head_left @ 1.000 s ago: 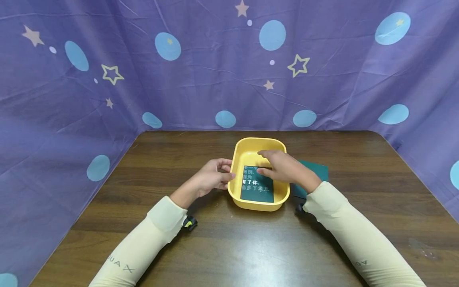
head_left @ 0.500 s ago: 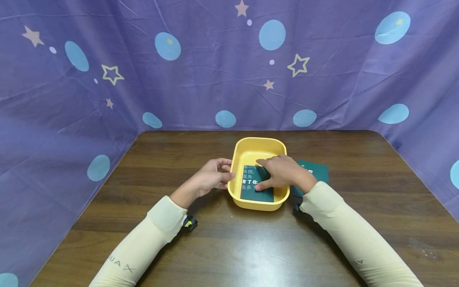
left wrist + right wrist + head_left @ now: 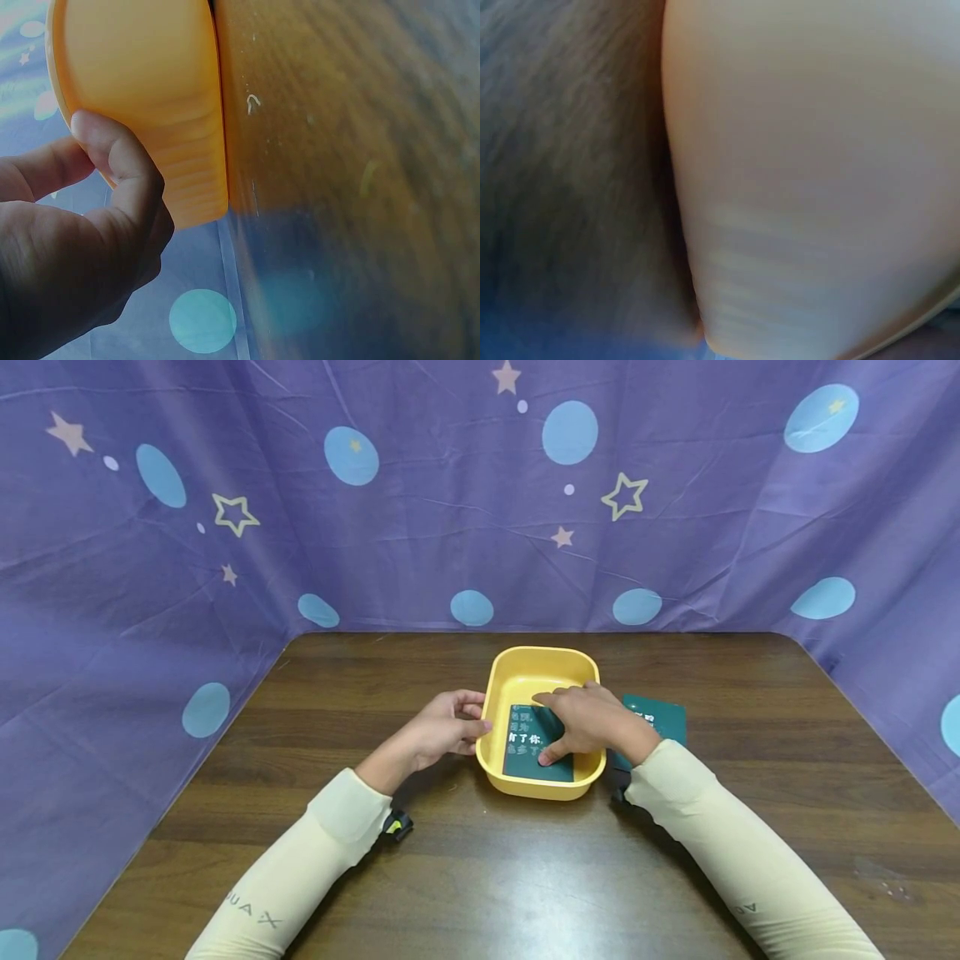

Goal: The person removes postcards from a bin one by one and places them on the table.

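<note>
A person's left hand (image 3: 437, 732) held a yellow basin (image 3: 538, 790) by its left side, the thumb over the rim and the other fingers outside, clamped on the wall between them. The left wrist view showed this pinch up close, against the basin's smooth outer face.

The right hand (image 3: 592, 718) reached over the right rim into the basin. Its thumb touched a dark green booklet (image 3: 525, 767) printed with pale Chinese characters, which lay in the near part of the basin. Thumb and forefinger were apart; the other fingers were largely hidden, so whether they gripped the booklet could not be told.

Just right of the basin, partly under the right wrist, a second green booklet (image 3: 670, 720) lay on the brown wooden tabletop (image 3: 465, 881). Both arms wore pale yellow sleeves (image 3: 303, 860). Behind the tabletop hung a purple curtain (image 3: 435, 539) with stars and blue spots.
</note>
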Motion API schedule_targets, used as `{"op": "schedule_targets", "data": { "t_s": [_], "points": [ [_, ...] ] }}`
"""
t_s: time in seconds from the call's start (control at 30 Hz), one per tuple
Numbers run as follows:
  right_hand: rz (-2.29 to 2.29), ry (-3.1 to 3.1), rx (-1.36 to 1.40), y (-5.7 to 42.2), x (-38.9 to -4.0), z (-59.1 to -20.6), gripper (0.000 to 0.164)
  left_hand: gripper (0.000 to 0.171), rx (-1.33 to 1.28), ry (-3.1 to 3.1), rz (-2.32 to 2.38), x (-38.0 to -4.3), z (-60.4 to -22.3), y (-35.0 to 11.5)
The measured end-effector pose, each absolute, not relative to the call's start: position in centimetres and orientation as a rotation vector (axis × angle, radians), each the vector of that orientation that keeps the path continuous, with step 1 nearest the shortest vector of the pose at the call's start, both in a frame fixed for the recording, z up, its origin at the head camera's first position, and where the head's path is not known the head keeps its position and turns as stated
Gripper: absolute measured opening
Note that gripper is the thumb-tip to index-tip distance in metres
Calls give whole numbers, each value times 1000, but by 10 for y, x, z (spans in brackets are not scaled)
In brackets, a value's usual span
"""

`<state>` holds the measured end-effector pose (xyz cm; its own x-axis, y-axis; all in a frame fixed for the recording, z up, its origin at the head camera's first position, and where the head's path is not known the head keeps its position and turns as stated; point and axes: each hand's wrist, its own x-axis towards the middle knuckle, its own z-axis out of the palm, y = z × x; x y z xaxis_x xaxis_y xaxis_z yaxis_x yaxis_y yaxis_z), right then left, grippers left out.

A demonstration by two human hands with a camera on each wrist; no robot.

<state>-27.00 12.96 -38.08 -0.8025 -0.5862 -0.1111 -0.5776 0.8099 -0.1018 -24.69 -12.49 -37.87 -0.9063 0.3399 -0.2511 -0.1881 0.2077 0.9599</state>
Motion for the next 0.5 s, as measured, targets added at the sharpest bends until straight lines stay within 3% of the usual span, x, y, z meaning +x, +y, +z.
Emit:
{"op": "schedule_targets", "data": {
  "t_s": [0.5],
  "points": [
    [-144,2883,-914,131,-269,-380,109,54,131,2078,1744,-248,-379,-125]
  ]
}}
